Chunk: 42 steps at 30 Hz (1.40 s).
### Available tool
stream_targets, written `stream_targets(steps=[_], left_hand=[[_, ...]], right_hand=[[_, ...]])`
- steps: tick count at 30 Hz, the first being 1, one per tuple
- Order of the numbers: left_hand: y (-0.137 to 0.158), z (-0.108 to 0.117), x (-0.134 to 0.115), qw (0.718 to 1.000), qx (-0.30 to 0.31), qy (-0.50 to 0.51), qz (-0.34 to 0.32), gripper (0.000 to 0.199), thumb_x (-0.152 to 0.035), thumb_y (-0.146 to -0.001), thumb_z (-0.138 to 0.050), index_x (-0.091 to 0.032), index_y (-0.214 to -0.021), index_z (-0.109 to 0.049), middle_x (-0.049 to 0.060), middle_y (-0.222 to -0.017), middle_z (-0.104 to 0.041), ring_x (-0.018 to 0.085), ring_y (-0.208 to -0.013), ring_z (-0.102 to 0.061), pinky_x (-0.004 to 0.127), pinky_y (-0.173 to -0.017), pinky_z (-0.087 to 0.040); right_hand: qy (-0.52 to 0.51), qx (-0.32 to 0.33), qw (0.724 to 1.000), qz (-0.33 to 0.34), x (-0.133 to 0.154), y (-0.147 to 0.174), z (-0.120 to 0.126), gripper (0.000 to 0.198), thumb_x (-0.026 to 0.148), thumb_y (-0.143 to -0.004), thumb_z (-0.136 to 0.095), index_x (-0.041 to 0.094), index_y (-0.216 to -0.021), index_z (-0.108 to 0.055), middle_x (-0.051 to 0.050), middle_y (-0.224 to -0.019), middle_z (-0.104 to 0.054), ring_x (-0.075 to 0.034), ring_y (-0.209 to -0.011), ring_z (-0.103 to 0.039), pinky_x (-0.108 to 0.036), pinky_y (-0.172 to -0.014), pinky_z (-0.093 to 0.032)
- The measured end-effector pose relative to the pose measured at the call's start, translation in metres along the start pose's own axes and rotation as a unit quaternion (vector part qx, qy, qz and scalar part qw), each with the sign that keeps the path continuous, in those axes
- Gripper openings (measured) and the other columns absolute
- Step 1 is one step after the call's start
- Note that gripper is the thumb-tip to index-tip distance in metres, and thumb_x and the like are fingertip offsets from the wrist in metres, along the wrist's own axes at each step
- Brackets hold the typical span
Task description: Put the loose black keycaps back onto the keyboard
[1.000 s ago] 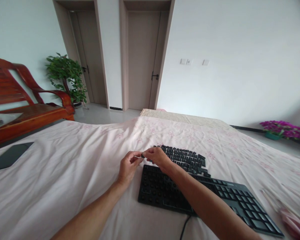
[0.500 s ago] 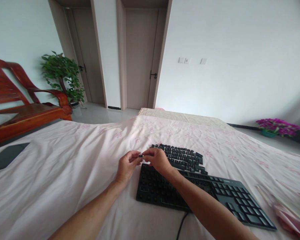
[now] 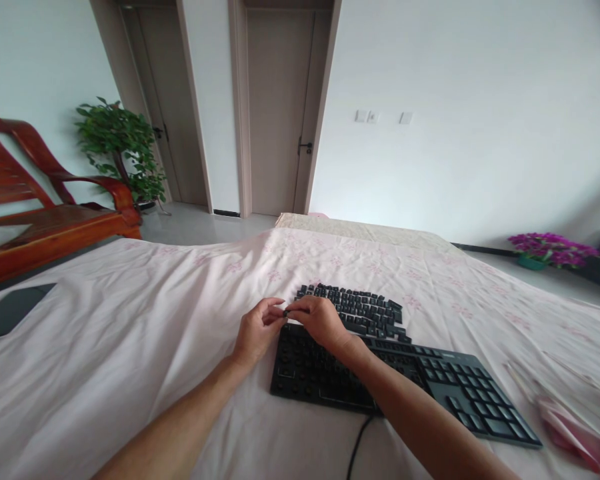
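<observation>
A small black keycap (image 3: 286, 313) is pinched between the thumb and forefinger of my right hand (image 3: 321, 323), above the upper left corner of the keyboard. Close beside it is my left hand (image 3: 258, 328), its forefinger and thumb parted around the keycap's left side; whether the thumb touches it I cannot tell. The black keyboard (image 3: 325, 393) lies tilted on the sheet under my right forearm, its left section bare of caps and its right section still capped. Behind it, many loose keycaps (image 3: 363, 308) lie in rows, partly hidden by my right hand.
A pink floral sheet (image 3: 180, 320) covers the surface. The keyboard's cable (image 3: 357, 450) runs toward me. At the left lies a dark flat panel (image 3: 13, 310); at the right, a pink and clear packet (image 3: 573, 427). A wooden chair (image 3: 80, 227) stands beyond the left edge.
My left fingers have spread from their pinch on the keycap, while my right hand keeps hold of it. The view has shifted slightly.
</observation>
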State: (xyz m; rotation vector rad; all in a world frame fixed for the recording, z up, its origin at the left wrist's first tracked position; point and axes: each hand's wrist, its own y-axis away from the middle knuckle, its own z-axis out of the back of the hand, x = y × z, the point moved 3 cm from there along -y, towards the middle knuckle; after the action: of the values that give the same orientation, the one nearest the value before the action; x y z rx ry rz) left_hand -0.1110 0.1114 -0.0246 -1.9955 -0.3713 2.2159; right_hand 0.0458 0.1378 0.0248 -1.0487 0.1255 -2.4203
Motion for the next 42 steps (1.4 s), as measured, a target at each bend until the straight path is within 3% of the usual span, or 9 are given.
stream_targets(steps=[4,7,14,24,36,42], left_hand=[[0.000,0.002,-0.003,0.996,-0.021,-0.081,-0.027,0.031,-0.029,-0.078,-0.061,-0.019,-0.108,-0.064,0.006,-0.100,-0.070,0.017,-0.085,-0.066,0.029,-0.080,-0.051],[-0.001,0.003,-0.002,0.993,-0.015,-0.111,-0.024,0.026,-0.032,-0.080,-0.058,-0.020,-0.102,-0.067,0.005,-0.097,-0.072,0.018,-0.088,-0.066,0.029,-0.081,-0.050],[-0.002,0.000,0.000,0.987,0.031,-0.154,-0.022,0.023,-0.034,-0.082,-0.055,-0.023,-0.092,-0.072,0.001,-0.091,-0.074,0.019,-0.086,-0.066,0.028,-0.080,-0.048],[-0.002,0.000,-0.002,0.987,0.044,-0.152,-0.021,0.021,-0.030,-0.081,-0.055,-0.023,-0.089,-0.072,0.001,-0.090,-0.074,0.018,-0.085,-0.066,0.026,-0.079,-0.048],[-0.001,0.000,0.000,0.984,0.051,-0.166,-0.024,0.022,-0.032,-0.082,-0.054,-0.024,-0.090,-0.073,0.000,-0.089,-0.073,0.019,-0.083,-0.066,0.027,-0.077,-0.048],[0.000,0.001,0.000,0.983,0.058,-0.172,-0.030,0.021,-0.031,-0.082,-0.054,-0.023,-0.091,-0.072,0.001,-0.090,-0.073,0.018,-0.085,-0.066,0.026,-0.078,-0.048]], right_hand=[[0.061,-0.023,0.997,-0.045,-0.011,0.010,0.010,0.014,0.033,-0.080,-0.064,0.029,-0.088,-0.076,0.001,-0.089,-0.072,-0.015,-0.084,-0.064,-0.022,-0.075,-0.044],[0.083,-0.011,0.994,-0.066,-0.020,0.020,0.011,0.013,0.032,-0.079,-0.065,0.030,-0.087,-0.076,0.002,-0.090,-0.070,-0.015,-0.085,-0.064,-0.022,-0.075,-0.044],[0.094,-0.028,0.994,-0.044,-0.028,0.032,0.009,0.012,0.031,-0.079,-0.067,0.031,-0.087,-0.075,0.001,-0.088,-0.068,-0.016,-0.089,-0.061,-0.023,-0.077,-0.043],[0.169,-0.026,0.985,-0.003,-0.017,0.038,0.004,0.012,0.030,-0.081,-0.065,0.030,-0.087,-0.075,-0.001,-0.086,-0.067,-0.017,-0.088,-0.057,-0.026,-0.082,-0.041],[0.254,0.011,0.966,0.039,0.004,0.039,0.006,0.017,0.024,-0.085,-0.058,0.024,-0.076,-0.072,-0.003,-0.081,-0.062,-0.017,-0.084,-0.052,-0.025,-0.075,-0.039],[0.239,-0.004,0.970,0.036,0.000,0.043,0.003,0.019,0.023,-0.087,-0.054,0.024,-0.081,-0.072,-0.004,-0.084,-0.061,-0.017,-0.086,-0.052,-0.024,-0.077,-0.040]])
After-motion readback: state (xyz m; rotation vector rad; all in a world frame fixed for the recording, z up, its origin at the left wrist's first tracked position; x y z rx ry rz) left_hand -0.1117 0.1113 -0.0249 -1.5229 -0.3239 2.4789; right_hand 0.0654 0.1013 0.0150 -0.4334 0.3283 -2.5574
